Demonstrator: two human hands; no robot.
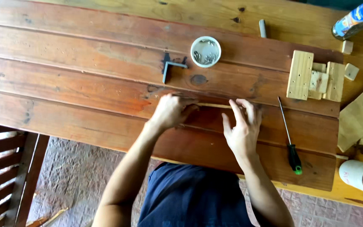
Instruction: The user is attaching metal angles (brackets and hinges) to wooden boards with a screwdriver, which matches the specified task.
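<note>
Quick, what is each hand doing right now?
Left hand: curled shut on one end of the thin wooden strip.
Right hand: open, fingertips touching the strip's other end.

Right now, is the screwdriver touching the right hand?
Apart. The head view shows bare table between the screwdriver and the right hand, which rests at one end of a thin wooden strip.

Both bare forearms are stretched forward from the body. The left hand [171,111] is curled knuckles-up, its fingers closed together. The right hand [242,128] is held edge-up, fingers loosely spread and bent.
</note>
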